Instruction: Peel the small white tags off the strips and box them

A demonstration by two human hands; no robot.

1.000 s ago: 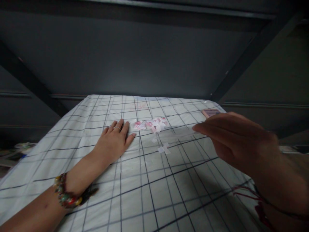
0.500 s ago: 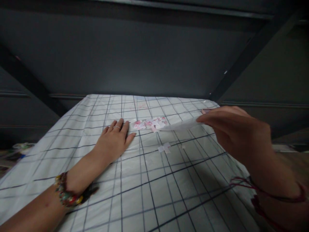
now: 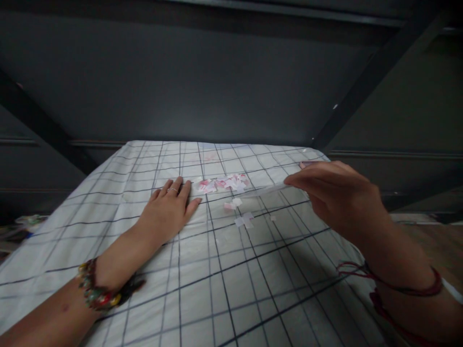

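Observation:
My left hand (image 3: 166,207) lies flat on the checked cloth (image 3: 202,299), fingers spread, just left of a pile of pink and white paper scraps (image 3: 222,183). Raised over the cloth on the right, my right hand (image 3: 340,193) pinches the end of a thin, clear plastic strip or bag (image 3: 264,191). The plastic stretches left to the scraps; whether they lie in it or on it I cannot tell. Nearer to me are a few loose scraps, among them a pinkish one (image 3: 229,206) and white ones (image 3: 245,220).
A dark grey panel (image 3: 217,72) rises behind the cloth's far edge. Part of a phone-like object (image 3: 306,164) shows behind my right hand. At the far left, below the cloth, sits a heap of blurred items (image 3: 31,221).
My right hand has moved slightly left and lower with the plastic. A pink and a white scrap now lie on the cloth just in front of the pile. My left hand stays put.

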